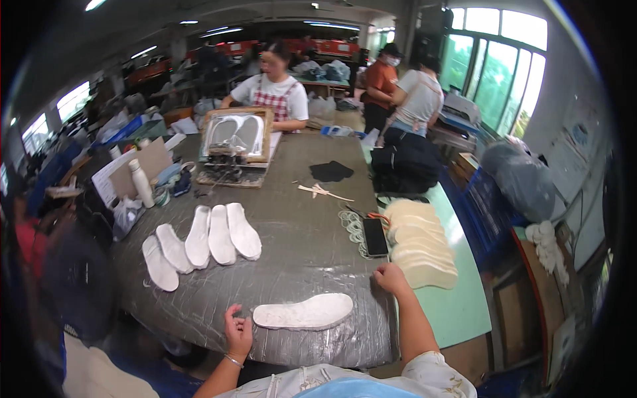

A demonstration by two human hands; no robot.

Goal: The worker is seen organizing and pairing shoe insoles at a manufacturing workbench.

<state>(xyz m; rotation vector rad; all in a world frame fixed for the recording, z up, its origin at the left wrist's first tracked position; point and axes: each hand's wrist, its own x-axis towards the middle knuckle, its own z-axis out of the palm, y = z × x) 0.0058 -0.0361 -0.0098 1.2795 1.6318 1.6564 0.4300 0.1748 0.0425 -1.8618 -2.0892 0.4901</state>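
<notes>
A single white insole [304, 312] lies crosswise on the table before me, its narrower end by my left hand [238, 330]. That hand holds nothing; its fingers are loosely bent and apart, beside the insole. My right hand [393, 278] is at the table's right edge, next to a row of overlapping cream insoles [424, 249]. Its fingers are curled closed, and whatever may be in them is hidden. Further left, several white insoles [219, 235] lie side by side in a fan.
A black phone [375, 237] lies beside coiled pale cord [354, 233]. Farther off are light strips [322, 192], dark cloth pieces [332, 171] and a printing screen frame [236, 136], with a person in a checked apron [279, 99] behind it. A white bottle [141, 183] stands left.
</notes>
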